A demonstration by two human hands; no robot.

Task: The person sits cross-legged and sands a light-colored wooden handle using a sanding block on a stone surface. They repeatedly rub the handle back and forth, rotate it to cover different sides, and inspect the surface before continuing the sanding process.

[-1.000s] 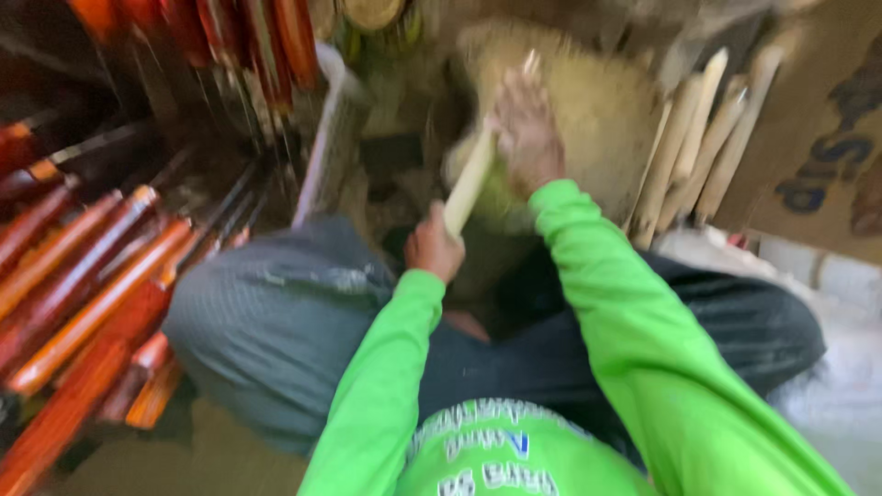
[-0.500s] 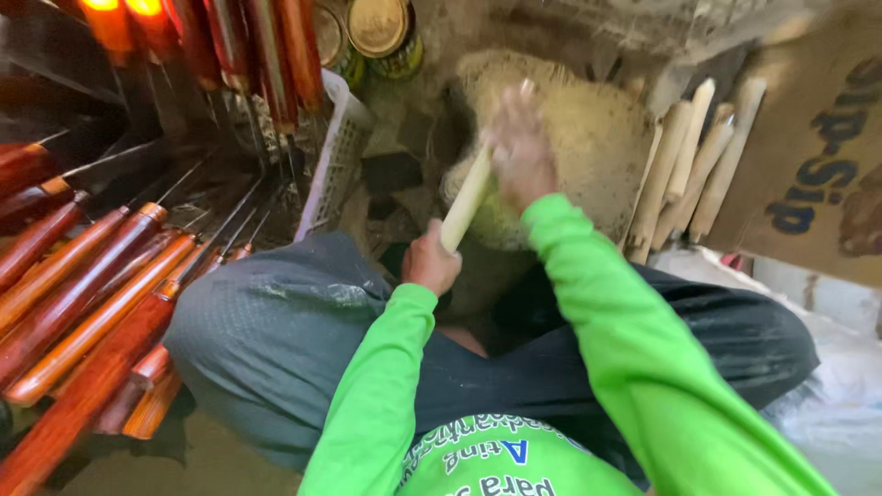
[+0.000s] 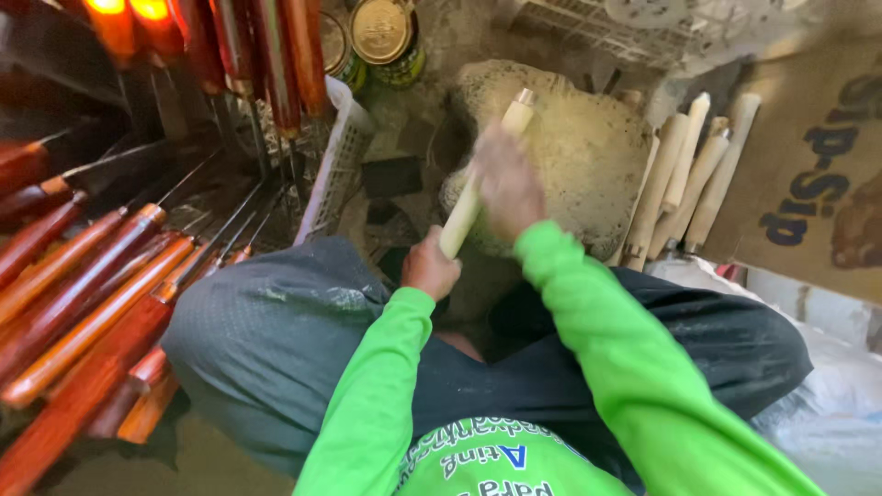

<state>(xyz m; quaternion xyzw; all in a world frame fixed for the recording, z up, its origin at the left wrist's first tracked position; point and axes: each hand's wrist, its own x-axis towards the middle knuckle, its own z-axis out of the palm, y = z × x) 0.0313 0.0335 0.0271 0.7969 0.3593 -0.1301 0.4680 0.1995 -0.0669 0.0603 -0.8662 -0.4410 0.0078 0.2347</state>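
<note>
Pale, unfinished round wooden handle (image 3: pixel 473 188), tilted, rising from the lap toward a sawdust-coated mound (image 3: pixel 588 147). Left hand (image 3: pixel 429 268) closed around its lower end; right hand (image 3: pixel 505 184), motion-blurred, wrapped over its middle. At right, similar pale handles (image 3: pixel 689 174); at left, red-brown varnished handles (image 3: pixel 83 303).

We find our hands hemmed in: varnished handles (image 3: pixel 83 303) crowd the left, pale handles (image 3: pixel 684 179) the right, a white basket (image 3: pixel 335 165) and tins (image 3: pixel 386 37) ahead.

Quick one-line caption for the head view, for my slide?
Left hand grips a pale wooden handle while the blurred right hand wraps its middle, above a dusty rounded stone block.
</note>
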